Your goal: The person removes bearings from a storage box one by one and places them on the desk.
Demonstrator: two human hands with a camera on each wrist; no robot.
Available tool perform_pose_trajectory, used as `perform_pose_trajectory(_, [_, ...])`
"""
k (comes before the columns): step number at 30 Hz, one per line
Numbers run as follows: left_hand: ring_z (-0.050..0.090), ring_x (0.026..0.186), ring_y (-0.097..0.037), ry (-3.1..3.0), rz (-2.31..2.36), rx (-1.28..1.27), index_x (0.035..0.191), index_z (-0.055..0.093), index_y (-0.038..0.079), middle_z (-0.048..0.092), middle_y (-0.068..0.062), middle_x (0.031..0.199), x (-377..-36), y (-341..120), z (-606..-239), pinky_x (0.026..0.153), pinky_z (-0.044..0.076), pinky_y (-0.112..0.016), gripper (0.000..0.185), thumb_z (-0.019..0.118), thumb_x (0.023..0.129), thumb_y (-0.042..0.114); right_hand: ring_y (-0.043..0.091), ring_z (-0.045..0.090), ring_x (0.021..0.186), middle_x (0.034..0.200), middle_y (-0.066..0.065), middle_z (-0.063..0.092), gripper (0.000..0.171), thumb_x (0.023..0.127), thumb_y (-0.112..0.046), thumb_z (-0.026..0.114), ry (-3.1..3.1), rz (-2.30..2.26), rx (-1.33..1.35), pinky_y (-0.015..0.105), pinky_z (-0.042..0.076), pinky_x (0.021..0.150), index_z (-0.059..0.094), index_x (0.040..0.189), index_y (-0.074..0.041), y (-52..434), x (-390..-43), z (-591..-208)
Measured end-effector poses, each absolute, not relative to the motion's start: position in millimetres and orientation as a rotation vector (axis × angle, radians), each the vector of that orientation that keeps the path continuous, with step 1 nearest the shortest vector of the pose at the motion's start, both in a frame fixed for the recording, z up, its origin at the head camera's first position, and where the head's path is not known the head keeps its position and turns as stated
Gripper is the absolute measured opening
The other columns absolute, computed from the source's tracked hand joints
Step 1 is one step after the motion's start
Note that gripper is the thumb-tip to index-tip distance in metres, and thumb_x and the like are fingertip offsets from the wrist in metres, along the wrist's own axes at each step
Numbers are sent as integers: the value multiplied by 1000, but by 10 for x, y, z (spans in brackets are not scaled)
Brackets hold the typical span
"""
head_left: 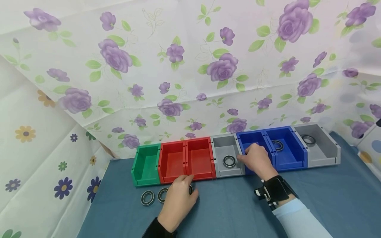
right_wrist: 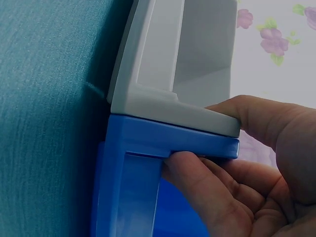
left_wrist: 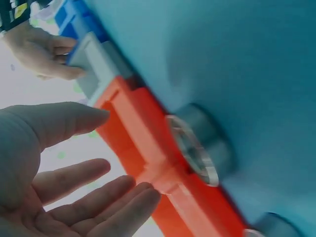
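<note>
A row of small bins stands on the blue cloth: green point(head_left: 146, 163), two red point(head_left: 186, 158), grey point(head_left: 227, 153), two blue point(head_left: 285, 148), grey point(head_left: 319, 147). My left hand point(head_left: 184, 189) hovers with straight fingers over a steel bearing ring point(left_wrist: 197, 153) lying in front of the red bin point(left_wrist: 148, 128); the left hand point(left_wrist: 121, 158) holds nothing. My right hand point(head_left: 250, 156) pinches the joined walls of the grey bin point(right_wrist: 187, 54) and the blue bin point(right_wrist: 128, 177), thumb on the grey rim, fingers point(right_wrist: 192, 173) curled inside the blue one.
Two more rings point(head_left: 147, 197) point(head_left: 162, 195) lie on the cloth left of my left hand. One ring sits in the grey bin point(head_left: 229, 161), one in a blue bin point(head_left: 277, 144), one in the far grey bin point(head_left: 308, 140). Floral sheets wall in the back and sides.
</note>
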State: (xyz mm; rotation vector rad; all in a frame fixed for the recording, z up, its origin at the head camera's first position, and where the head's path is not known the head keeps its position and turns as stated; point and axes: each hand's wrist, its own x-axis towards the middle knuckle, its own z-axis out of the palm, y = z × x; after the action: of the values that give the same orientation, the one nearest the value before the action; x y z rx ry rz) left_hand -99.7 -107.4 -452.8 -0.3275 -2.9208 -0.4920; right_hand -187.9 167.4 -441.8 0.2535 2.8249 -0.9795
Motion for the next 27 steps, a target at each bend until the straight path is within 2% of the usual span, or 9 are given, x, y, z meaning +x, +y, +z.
perform_pose_trajectory(9, [57,113,-25,-2784,-624,-389,131,54,15,57,-10,128,-1180,-796,-4312,82,55,-39,66,78,73,34,11,30,42,49,-6,27,48,82,-36,67,2826,-973,250,23,23,39,37,51,-16,1680,-1891,-4416])
perform_pose_trajectory(21, [44,129,-24,-2795,-679,-600,139,43,12,42,-11,143,-1469,-284,-4232,90,52,-37,68,72,80,31,11,31,41,48,-6,27,48,81,-37,68,2856,-951,226,23,23,39,37,49,-16,1680,-1900,-4437])
perform_pose_trajectory(27, [38,135,-26,-2819,-645,-686,142,37,12,38,-12,146,-1621,-62,-4280,99,46,-38,69,68,84,30,10,31,41,47,-6,28,48,81,-37,67,2869,-934,211,23,24,39,39,49,-15,1683,-1901,-4435])
